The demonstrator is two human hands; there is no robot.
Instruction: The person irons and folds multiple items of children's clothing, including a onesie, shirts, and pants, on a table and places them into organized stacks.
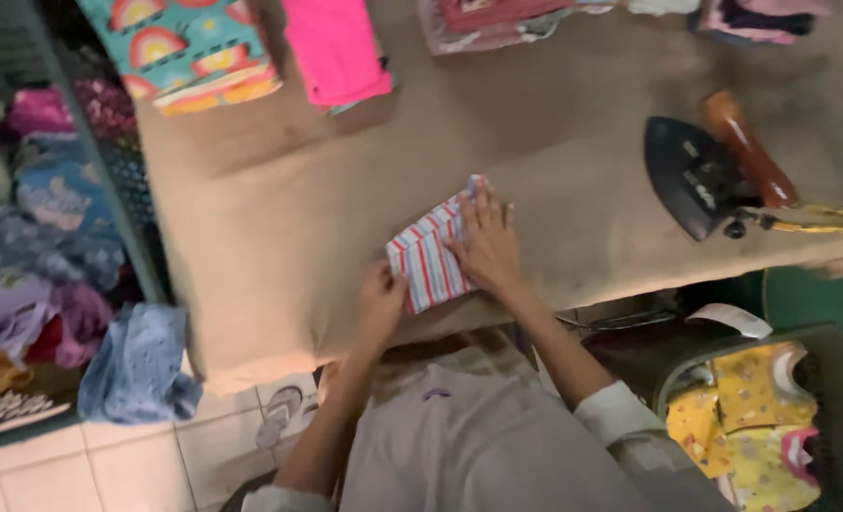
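Two hands work on one folded striped garment point(433, 254), which lies near the front edge of the tan padded worktop point(279, 218). My right hand point(486, 245) rests flat on the garment's right half, fingers point(483, 204) spread and extended toward 12 o'clock, pressing down rather than gripping. My left hand point(381, 301) sits at the garment's 7 o'clock corner, touching its lower left edge; whether those fingers pinch the cloth or only steady it, I cannot tell.

At 3 o'clock from the garment, well apart, a black iron point(695, 175) with a brown handle lies on the worktop, its yellow cord point(820, 220) running off to the right. At 12 o'clock, along the far edge, lies a folded pink garment point(336, 47); at 11 o'clock, a teal folded piece with a rainbow print point(186, 47). A basket point(834, 398) holding yellow printed clothes stands at 4 o'clock, below worktop level. A blue cloth point(139, 365) hangs at 8 o'clock, beside a rack of mixed clothes point(33, 237).
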